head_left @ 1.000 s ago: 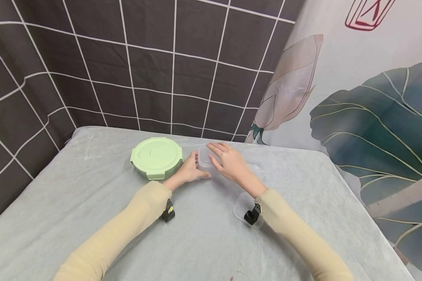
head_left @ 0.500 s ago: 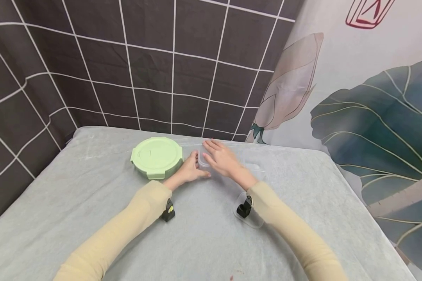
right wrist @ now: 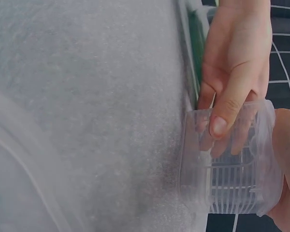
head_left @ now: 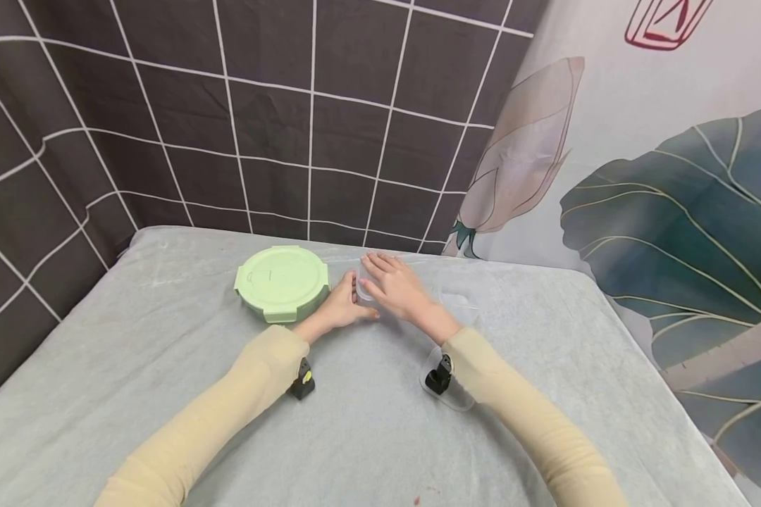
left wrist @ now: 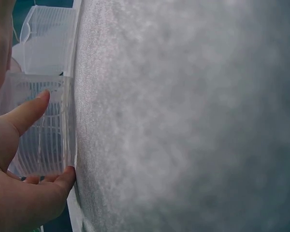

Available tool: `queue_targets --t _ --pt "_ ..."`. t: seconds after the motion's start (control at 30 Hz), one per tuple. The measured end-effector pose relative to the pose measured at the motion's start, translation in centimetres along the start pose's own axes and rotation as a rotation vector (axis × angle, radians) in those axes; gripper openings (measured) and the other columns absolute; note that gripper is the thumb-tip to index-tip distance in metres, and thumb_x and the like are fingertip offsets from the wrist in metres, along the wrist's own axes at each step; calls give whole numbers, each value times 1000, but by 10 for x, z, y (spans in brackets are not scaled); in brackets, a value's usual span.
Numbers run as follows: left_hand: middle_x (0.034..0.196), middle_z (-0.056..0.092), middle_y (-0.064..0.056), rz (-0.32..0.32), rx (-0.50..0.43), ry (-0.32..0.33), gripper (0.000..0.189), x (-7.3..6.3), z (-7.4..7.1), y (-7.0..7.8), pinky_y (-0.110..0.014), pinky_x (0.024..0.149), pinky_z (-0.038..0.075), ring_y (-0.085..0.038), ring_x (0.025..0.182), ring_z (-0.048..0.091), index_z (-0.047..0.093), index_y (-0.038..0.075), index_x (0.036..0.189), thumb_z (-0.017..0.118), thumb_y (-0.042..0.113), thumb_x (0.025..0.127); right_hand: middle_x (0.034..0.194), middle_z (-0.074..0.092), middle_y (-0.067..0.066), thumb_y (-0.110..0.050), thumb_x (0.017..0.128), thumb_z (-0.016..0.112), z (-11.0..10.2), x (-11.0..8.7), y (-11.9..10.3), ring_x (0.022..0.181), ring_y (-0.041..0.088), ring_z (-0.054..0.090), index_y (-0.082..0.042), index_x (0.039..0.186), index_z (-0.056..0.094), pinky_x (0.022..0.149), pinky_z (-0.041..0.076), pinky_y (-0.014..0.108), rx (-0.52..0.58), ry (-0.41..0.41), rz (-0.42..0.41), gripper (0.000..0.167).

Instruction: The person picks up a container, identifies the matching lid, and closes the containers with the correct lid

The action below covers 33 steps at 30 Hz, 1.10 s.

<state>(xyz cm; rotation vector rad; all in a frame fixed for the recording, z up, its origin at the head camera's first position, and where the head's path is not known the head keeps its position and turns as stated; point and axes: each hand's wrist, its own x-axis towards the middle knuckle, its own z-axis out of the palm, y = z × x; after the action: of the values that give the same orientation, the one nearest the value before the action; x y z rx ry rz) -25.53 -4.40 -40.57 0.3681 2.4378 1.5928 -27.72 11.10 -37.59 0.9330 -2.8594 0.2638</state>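
A small clear plastic container with ribbed walls [right wrist: 232, 188] stands on the cloth-covered table. My left hand [head_left: 341, 304] grips it from the left, thumb on the near wall and fingers round the side, as the left wrist view shows of the container [left wrist: 43, 145]. Across its top lies my right hand [head_left: 398, 290], fingers fairly straight and pressing on it. That hand hides most of the top, so I cannot tell how a lid sits there. Close to my left hand is a round bowl with a light green clip lid [head_left: 282, 282].
Another clear ribbed container [left wrist: 48, 41] stands just right of the held one. A loose clear lid [head_left: 459, 404] lies on the table under my right wrist. Dark gridded fabric [head_left: 260, 127] hangs behind the table's back edge.
My right hand has shifted a little left and come down flatter over the container's top. My left hand keeps its grip in the same place.
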Motion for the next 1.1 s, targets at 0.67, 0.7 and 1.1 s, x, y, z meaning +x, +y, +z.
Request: queue_targets --t 0.67,0.7,1.1 --pt "142 39 -31 49 29 23 87 1 2 -1 -45 110 40 -40 132 44 24 -11 141 79 9 76 155 33 12 -36 103 34 8 -1 0 146 27 28 -5 149 33 121 21 44 -16 4 4 55" --pt "142 39 -31 48 37 23 88 1 2 0 -45 110 40 -40 132 44 24 -11 141 79 9 76 155 33 12 -35 103 33 7 -1 0 146 26 27 -5 149 33 121 21 43 -19 0 2 55" --pt "140 41 -32 18 127 79 95 -4 4 6 -47 109 40 -41 129 46 21 -13 143 81 14 75 153 36 13 -31 103 36 -2 -5 -5 145 28 28 -1 146 37 122 20 42 -28 -3 -29 52"
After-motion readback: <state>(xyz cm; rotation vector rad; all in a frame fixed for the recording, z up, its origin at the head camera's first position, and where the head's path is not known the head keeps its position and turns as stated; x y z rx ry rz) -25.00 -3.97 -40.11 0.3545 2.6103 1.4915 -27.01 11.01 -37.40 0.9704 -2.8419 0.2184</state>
